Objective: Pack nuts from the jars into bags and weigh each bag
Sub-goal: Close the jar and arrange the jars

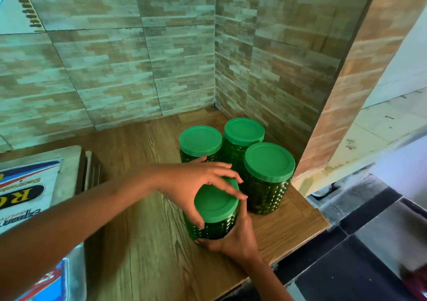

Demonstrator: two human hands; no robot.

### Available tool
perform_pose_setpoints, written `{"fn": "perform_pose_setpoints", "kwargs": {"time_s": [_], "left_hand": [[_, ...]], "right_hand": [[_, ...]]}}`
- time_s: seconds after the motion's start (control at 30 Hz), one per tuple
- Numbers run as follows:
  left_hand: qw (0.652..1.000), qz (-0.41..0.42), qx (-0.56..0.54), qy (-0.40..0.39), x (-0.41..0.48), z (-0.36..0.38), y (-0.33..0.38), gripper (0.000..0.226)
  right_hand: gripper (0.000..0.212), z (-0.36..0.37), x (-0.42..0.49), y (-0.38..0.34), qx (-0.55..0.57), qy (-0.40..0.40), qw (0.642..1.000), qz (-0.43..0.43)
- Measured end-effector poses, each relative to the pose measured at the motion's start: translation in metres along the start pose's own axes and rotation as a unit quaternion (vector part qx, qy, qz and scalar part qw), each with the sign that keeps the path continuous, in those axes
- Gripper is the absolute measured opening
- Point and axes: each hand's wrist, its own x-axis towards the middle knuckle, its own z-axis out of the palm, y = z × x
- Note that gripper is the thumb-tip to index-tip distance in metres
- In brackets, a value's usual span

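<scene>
— Gripping from above, the left hand is spread over the green lid of the nearest jar: thumb hooked on the near-left rim, fingers curled over the far-right rim, so the lid is clasped right across
— And the right hand?
— Coming up from below, wrapped round the jar's bumpy dark green body on the near-right side, fingers curling under the front, thumb running up the wall towards the lid. Both hands are full of the same jar, one on top, one on the side
— Where does that jar stand?
— Over the wooden counter, towards its front right corner, upright or a touch tilted. Whether its base is down on the wood I cannot tell; the right hand hides it. The lid is on
— Any company behind it?
— Three other jars, same green lids, same knobbly walls, bunched in the corner where the tiled wall turns. The closest stands just beside the held jar, to its right; the two at the back are close together, and the left hand covers the foot of the left one
— Can you make out nuts?
— No telling through that dark plastic
— What else is in shot?
— A printed box lies at the counter's left edge, lettering upside down, and dark floor tiles show past the counter's right edge
</scene>
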Motion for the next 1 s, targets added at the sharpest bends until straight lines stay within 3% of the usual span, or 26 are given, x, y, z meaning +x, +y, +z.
{"fn": "perform_pose_setpoints", "kwargs": {"time_s": [0.1,0.17,0.23,0.27,0.33,0.37,0.5,0.57,0.6,0.67,0.73,0.83,1.0], "left_hand": [[0.997,-0.001,0.038,-0.072,-0.004,-0.011,0.008,0.069],[0.999,-0.003,-0.038,0.024,-0.007,-0.006,0.019,0.043],[0.981,-0.07,-0.053,0.17,-0.009,0.007,0.031,0.062],[0.97,-0.136,-0.008,0.204,-0.008,0.015,0.036,0.078],[0.948,-0.248,0.099,0.172,-0.007,0.031,0.041,0.098],[0.948,-0.264,0.115,0.139,-0.006,0.039,0.043,0.097],[0.99,-0.128,0.011,0.052,-0.026,0.025,0.039,0.056],[0.995,-0.096,-0.036,0.01,-0.042,0.009,0.037,0.047],[0.993,-0.102,-0.051,0.025,-0.046,0.004,0.038,0.041],[0.978,-0.133,-0.049,0.15,-0.039,0.008,0.042,0.035],[0.949,-0.201,0.041,0.241,-0.019,0.025,0.049,0.061],[0.935,-0.234,0.109,0.242,0.007,0.059,0.049,0.08],[0.981,-0.062,-0.019,0.184,-0.026,0.053,0.041,0.044]], "right_hand": [[0.122,-0.001,0.001,-0.001,0.008,-0.016,1.0,0.004],[0.118,-0.002,0.001,-0.001,0.004,-0.017,1.0,0.0],[0.115,-0.002,0.002,-0.002,-0.002,-0.013,1.0,-0.003],[0.114,-0.001,0.002,-0.002,-0.003,-0.011,1.0,-0.004],[0.113,-0.001,0.002,-0.002,-0.002,-0.009,1.0,-0.01],[0.115,-0.001,0.003,-0.001,0.0,-0.009,1.0,-0.016],[0.121,0.0,0.003,0.003,0.0,-0.017,1.0,-0.021],[0.122,0.001,0.003,0.006,-0.004,-0.015,1.0,-0.018],[0.122,0.001,0.003,0.006,-0.007,-0.015,1.0,-0.017],[0.121,0.001,0.003,0.005,-0.007,-0.015,1.0,-0.016],[0.12,0.001,0.002,0.004,-0.01,-0.015,1.0,-0.018],[0.117,0.0,0.002,0.001,-0.012,-0.014,0.999,-0.034],[0.119,-0.001,0.003,0.001,-0.016,-0.015,0.999,-0.039]]}}
